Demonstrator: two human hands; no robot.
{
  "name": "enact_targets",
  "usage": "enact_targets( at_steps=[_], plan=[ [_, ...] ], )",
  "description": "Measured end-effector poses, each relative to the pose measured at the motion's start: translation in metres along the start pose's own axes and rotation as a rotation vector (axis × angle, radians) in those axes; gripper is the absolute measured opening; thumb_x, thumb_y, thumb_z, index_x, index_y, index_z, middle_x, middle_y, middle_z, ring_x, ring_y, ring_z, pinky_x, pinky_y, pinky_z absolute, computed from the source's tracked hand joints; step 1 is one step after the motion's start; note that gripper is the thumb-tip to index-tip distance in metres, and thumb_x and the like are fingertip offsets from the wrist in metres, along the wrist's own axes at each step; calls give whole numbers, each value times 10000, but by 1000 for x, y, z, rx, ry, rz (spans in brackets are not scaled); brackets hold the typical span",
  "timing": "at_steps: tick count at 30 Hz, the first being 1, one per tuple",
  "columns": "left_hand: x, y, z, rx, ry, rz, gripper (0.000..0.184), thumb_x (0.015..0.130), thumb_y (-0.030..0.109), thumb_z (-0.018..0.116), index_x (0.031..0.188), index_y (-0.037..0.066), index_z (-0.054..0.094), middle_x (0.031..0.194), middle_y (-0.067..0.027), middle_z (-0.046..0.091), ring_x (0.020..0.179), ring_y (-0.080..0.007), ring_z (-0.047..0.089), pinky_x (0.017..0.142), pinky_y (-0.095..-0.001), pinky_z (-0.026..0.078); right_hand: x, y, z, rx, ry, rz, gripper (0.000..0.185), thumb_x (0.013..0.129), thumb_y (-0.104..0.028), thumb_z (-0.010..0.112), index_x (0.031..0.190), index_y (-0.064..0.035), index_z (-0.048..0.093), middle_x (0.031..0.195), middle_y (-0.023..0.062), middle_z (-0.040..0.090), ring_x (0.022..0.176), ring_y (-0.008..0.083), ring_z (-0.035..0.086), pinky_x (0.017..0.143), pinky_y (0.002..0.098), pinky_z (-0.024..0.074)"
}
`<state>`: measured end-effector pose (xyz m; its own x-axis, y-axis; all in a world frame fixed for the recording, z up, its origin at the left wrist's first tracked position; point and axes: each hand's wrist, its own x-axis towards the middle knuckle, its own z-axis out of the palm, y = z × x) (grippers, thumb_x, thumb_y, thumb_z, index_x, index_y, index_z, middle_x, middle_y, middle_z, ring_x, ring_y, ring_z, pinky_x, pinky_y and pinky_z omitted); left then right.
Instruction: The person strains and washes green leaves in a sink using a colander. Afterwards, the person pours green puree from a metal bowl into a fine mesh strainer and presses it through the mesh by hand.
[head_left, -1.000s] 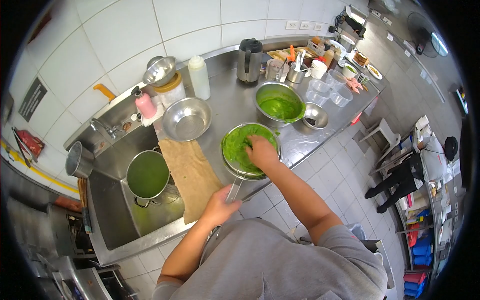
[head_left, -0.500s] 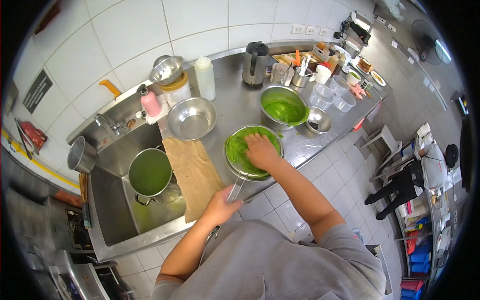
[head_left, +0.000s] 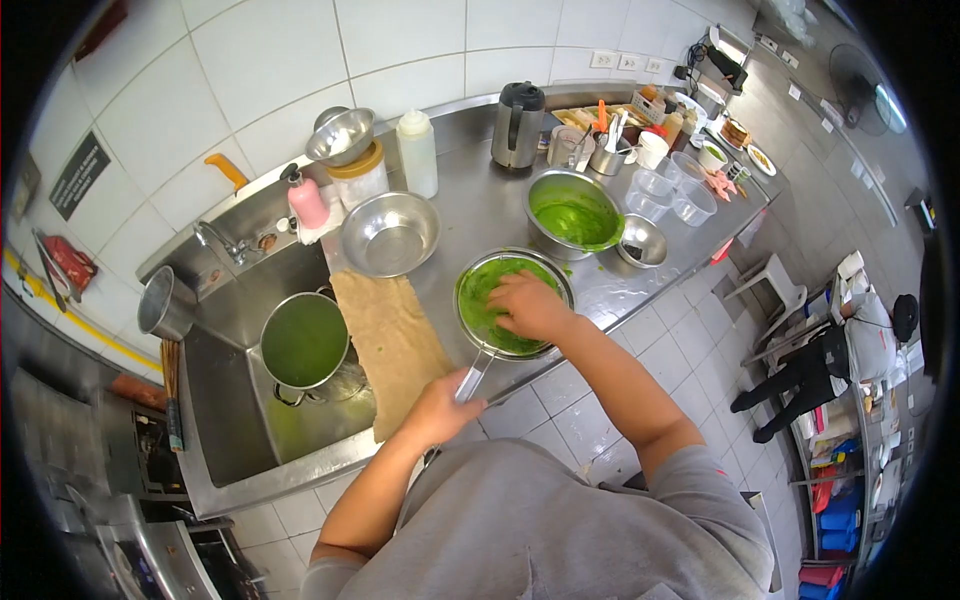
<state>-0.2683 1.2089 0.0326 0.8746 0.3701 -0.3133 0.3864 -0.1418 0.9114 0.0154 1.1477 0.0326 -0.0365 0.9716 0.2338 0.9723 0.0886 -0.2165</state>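
My left hand (head_left: 443,408) is closed round the handle of a metal mesh strainer (head_left: 474,378), at the counter's front edge. Green pulp (head_left: 482,300) coats the inside of the mesh. Into this pulp my right hand (head_left: 536,306) presses its bent fingers, thumb apart from them; the fingertips are partly hidden. Whatever lies beneath the strainer is mostly covered by it. Just behind the strainer stands a steel bowl (head_left: 541,236) of thick green purée (head_left: 572,218), with green smeared on its rim.
Left of the strainer are a tan cloth (head_left: 395,340) and a shallow metal bowl (head_left: 385,262). A pot (head_left: 303,345) of green liquid stands in the sink (head_left: 215,400). A small bowl (head_left: 650,238), plastic tubs (head_left: 692,207) and a thermos (head_left: 517,125) are on the counter. Another person (head_left: 850,345) stands at shelves, right.
My right hand has gone from lying flatter on the pulp to bent fingers, slightly lower in the strainer. My left hand keeps its grip. The whole view has shifted slightly.
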Motion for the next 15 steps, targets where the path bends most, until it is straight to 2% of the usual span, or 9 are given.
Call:
enact_targets(
  at_steps=[2, 5, 7, 9, 11, 13, 15],
  plan=[
    [8, -16, 3, 46, 50, 72, 645, 881, 207, 789, 1415, -81, 570, 1218, -268, 725, 1143, -318, 709, 992, -383, 536, -1, 2, -6, -84, 70, -27, 237, 833, -239, 756, 1026, -105, 785, 1062, 35, 733, 1191, 284, 605, 1078, 479, 450],
    [9, -16, 4, 83, 57, 55, 622, 884, 197, 784, 1401, -83, 580, 1193, -257, 732, 1109, -305, 714, 973, -380, 538, 3, -6, -8, -130, 72, 87, 253, 831, -246, 756, 1038, -103, 786, 1113, 29, 735, 1210, 281, 602, 1087, 467, 448],
    [8, -11, 4, 70, 42, 58, 617, 885, 199, 784, 1397, -83, 584, 1189, -255, 733, 1100, -302, 715, 968, -380, 539, 5, -19, -2, -35, 47, -56, 266, 842, -248, 750, 1060, -101, 792, 1160, 30, 737, 1239, 279, 595, 1117, 448, 431],
    [6, -3, 1, 55, 30, 62, 613, 886, 200, 783, 1393, -82, 587, 1184, -253, 734, 1090, -298, 715, 962, -379, 540, 3, -16, -1, 2, 18, -48, 276, 850, -251, 744, 1076, -100, 793, 1188, 35, 735, 1254, 282, 592, 1124, 451, 428],
    [1, 9, -2, -5, -41, -39, 619, 887, 214, 785, 1396, -79, 588, 1204, -247, 732, 1116, -289, 708, 976, -379, 534, -1, -8, -3, 41, -13, -44, 286, 858, -253, 738, 1093, -99, 793, 1216, 40, 734, 1269, 284, 588, 1130, 454, 425],
    [1, 4, 0, -20, -8, -11, 605, 892, 211, 780, 1392, -75, 594, 1202, -233, 736, 1119, -280, 704, 980, -374, 531, -4, 3, -11, -45, -35, 82, 302, 869, -258, 731, 1113, -92, 792, 1244, 42, 732, 1290, 290, 587, 1134, 461, 425],
    [4, -8, 5, -36, 19, 18, 590, 898, 207, 776, 1387, -70, 599, 1200, -219, 739, 1121, -270, 700, 984, -369, 528, -6, 2, -9, -64, -28, 111, 297, 874, -260, 729, 1111, -92, 794, 1264, 43, 727, 1309, 290, 578, 1148, 465, 414]
  ],
)
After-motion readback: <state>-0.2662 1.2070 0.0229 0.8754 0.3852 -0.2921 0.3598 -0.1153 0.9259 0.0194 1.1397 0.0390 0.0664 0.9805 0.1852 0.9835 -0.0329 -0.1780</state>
